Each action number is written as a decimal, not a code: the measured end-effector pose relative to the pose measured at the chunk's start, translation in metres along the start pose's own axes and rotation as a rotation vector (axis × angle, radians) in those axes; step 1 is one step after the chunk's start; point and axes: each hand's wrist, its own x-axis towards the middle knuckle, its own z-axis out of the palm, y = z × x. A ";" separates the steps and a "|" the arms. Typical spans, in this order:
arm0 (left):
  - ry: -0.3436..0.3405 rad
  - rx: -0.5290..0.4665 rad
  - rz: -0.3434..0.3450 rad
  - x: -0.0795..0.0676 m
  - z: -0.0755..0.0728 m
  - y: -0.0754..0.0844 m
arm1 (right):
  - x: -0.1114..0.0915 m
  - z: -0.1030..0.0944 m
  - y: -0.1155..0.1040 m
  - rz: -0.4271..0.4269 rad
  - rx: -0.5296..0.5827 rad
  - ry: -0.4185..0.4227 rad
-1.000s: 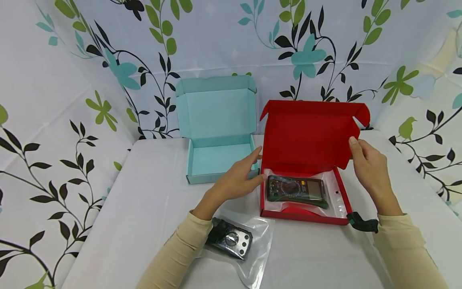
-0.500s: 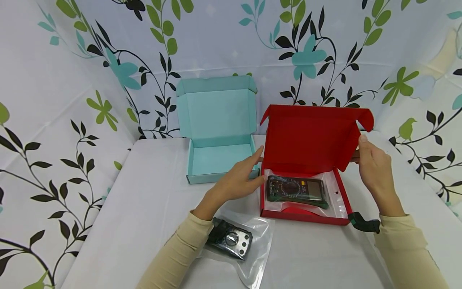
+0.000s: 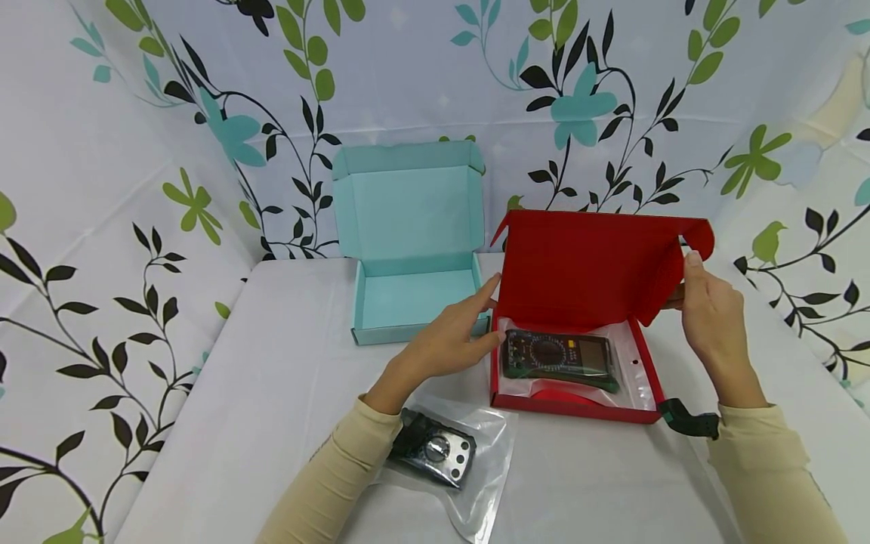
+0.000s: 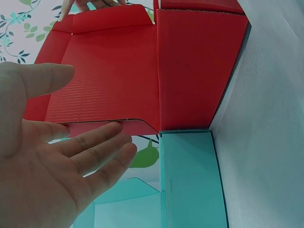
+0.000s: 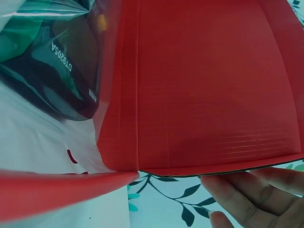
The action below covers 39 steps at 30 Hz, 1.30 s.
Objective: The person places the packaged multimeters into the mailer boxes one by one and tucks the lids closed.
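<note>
A red cardboard box point(image 3: 578, 414) stands with its lid point(image 3: 591, 268) raised, leaning forward over it. Inside lies a multimeter point(image 3: 557, 357) in a clear plastic bag; the right wrist view shows "DT9205A" on its case. My right hand point(image 3: 714, 325) holds the lid's right edge, thumb near the corner tab, several fingers point(image 5: 237, 190) behind the edge. My left hand point(image 3: 442, 336) is at the box's left side, fingers extended and thumb tip by the rim; in the left wrist view nothing lies in its palm. Contact with the lid is unclear there.
An open turquoise box point(image 3: 414, 298) stands left of the red one, its lid upright. In front, partly under my left forearm, lies a bagged black-and-silver device point(image 3: 438, 453). A patterned cloth point(image 3: 408, 75) hangs behind the white table point(image 3: 285, 378).
The red lid has tilted forward, its top edge dropping lower. My right hand has moved slightly right with it. The left hand has stayed nearly still.
</note>
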 end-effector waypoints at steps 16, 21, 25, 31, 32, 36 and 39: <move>-0.021 -0.026 -0.009 0.001 0.001 0.001 | 0.001 -0.005 0.001 -0.005 -0.013 0.023; -0.025 -0.028 -0.012 0.001 0.000 0.002 | 0.002 -0.006 0.002 -0.002 -0.003 0.017; -0.033 -0.032 -0.014 0.001 0.001 0.002 | 0.002 -0.008 0.005 0.013 -0.003 0.011; -0.041 -0.028 -0.003 0.001 0.001 0.001 | 0.002 -0.009 0.007 0.005 0.031 0.007; -0.042 -0.026 -0.001 0.001 0.001 0.001 | 0.001 -0.009 0.006 0.001 0.038 0.010; -0.045 -0.019 0.006 0.001 0.001 0.001 | 0.002 -0.008 0.006 0.003 0.049 0.017; -0.045 -0.012 0.012 0.001 0.001 0.001 | 0.003 -0.006 0.006 0.025 0.032 0.018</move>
